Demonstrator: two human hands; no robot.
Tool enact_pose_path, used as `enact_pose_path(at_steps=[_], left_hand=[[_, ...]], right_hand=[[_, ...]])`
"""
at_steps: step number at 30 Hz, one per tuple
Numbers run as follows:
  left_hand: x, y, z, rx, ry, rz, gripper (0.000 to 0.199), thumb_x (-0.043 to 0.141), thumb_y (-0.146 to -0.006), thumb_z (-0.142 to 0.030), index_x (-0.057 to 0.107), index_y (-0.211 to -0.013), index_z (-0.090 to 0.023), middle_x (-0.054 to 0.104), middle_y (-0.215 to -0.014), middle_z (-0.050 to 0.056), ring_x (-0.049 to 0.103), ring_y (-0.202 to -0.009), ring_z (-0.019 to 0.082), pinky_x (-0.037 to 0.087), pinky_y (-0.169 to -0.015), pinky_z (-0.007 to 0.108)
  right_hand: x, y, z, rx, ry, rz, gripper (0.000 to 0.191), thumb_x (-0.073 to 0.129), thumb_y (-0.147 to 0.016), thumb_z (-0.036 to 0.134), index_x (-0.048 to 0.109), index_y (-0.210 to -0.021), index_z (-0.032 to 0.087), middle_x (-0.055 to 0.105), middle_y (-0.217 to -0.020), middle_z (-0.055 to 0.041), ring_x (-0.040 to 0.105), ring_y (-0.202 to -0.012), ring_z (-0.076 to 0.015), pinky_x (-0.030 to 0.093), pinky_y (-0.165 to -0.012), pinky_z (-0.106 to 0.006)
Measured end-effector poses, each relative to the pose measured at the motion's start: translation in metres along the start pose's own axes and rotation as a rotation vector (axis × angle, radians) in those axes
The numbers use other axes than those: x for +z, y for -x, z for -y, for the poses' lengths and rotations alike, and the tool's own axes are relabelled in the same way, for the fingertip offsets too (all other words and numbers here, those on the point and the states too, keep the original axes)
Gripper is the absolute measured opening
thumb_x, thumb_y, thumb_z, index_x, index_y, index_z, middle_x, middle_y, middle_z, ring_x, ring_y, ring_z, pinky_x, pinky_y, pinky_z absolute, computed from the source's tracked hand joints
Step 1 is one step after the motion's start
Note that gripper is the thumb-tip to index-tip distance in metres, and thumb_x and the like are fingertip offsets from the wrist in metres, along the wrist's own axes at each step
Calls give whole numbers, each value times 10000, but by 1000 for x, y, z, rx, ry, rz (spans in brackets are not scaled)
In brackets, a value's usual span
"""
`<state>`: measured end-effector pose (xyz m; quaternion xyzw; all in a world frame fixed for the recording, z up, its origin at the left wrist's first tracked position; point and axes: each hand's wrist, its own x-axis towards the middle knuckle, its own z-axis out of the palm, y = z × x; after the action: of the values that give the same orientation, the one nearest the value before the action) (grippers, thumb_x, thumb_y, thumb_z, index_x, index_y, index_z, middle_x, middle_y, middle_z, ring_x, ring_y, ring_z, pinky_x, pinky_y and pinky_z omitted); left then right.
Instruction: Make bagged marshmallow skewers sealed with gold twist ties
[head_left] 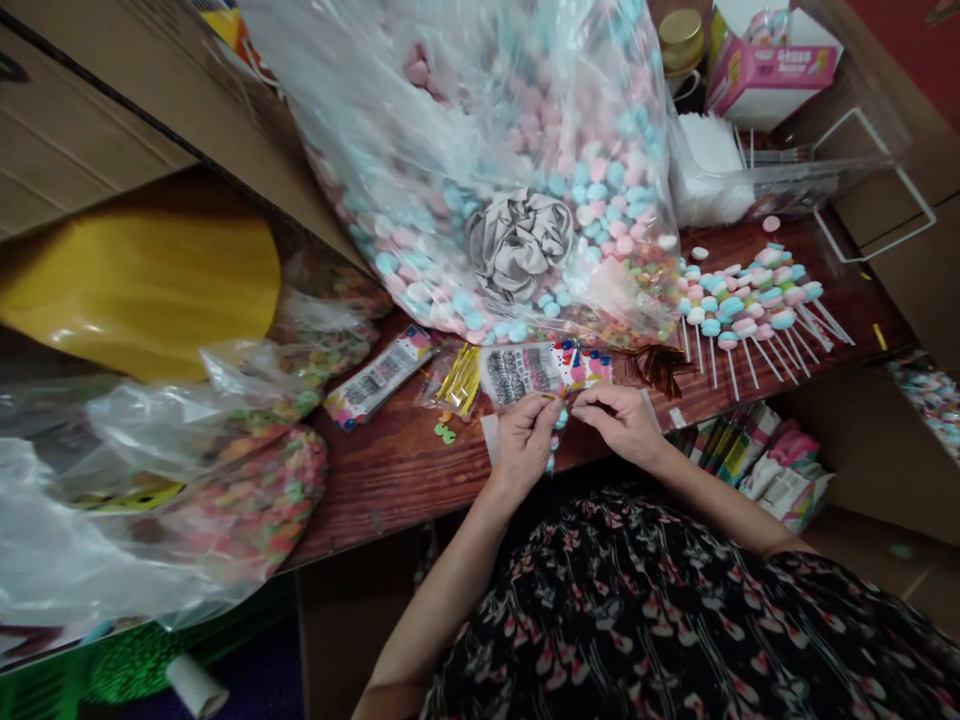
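At the table's front edge my left hand [525, 435] is closed in a pinch on a small clear bag of candy [556, 440], with blue and pink pieces showing below the fingers. A short gold twist tie [550, 397] shows at its fingertips. Just to the right, my right hand [616, 420] is also pinched, its fingertips close to the neck of the bag. What lies between them is too small to make out. Behind the hands are a pack of printed bags [521, 370], a packet of gold twist ties [459, 378] and a dark gold bunch of ties [660, 368].
A big clear sack of pink, blue and white marshmallows [600, 190] fills the back. Marshmallow skewers [742, 300] lie at right, near a clear plastic bin [795, 185]. Bags of gummy rings [262, 500] and a cardboard box [187, 100] stand at left. Green gummies [444, 432] lie loose.
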<state>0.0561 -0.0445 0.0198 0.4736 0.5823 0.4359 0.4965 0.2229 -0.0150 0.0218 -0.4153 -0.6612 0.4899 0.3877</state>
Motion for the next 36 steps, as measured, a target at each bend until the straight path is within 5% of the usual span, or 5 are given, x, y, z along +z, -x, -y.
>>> enact_pose_path(at_steps=[9, 18, 22, 29, 36], left_hand=[[3, 2, 3, 12, -10, 25, 258, 630, -837, -398, 685, -691, -193, 554, -666, 1, 497, -602, 122, 427, -574, 234], [-2, 2, -16, 161, -95, 67, 280, 615, -848, -381, 689, -648, -199, 617, -681, 35, 550, -660, 151, 454, -671, 269], [-9, -1, -25, 65, -66, 237, 322, 649, -813, -404, 666, -577, -186, 556, -601, 25, 481, -559, 120, 399, -539, 235], [-23, -5, -31, -485, 195, 731, 279, 775, -646, -404, 667, -569, -159, 509, -507, -11, 371, -390, 63, 261, -365, 198], [-23, -7, -33, -601, 170, 970, 177, 774, -634, -337, 711, -607, -174, 575, -506, 11, 424, -368, 83, 307, -343, 201]], right_hand=[[-5, -8, -2, -307, 292, 117, 170, 476, -882, 135, 614, -789, 168, 595, -706, -25, 514, -662, -131, 407, -656, -262], [-5, -7, -12, 100, -162, 294, 194, 540, -869, 292, 520, -716, 173, 504, -636, 40, 450, -596, -94, 390, -579, -214], [-19, -16, -13, -239, 162, 418, 130, 488, -892, 219, 543, -782, 174, 553, -715, -6, 487, -692, -134, 404, -670, -267], [-30, -9, -4, -1054, 602, 457, 202, 367, -896, 146, 541, -800, 182, 503, -713, -34, 421, -663, -162, 365, -640, -317], [-33, -1, 5, -1217, 577, 460, 218, 402, -947, 198, 616, -986, 186, 516, -702, -26, 438, -625, -152, 351, -575, -322]])
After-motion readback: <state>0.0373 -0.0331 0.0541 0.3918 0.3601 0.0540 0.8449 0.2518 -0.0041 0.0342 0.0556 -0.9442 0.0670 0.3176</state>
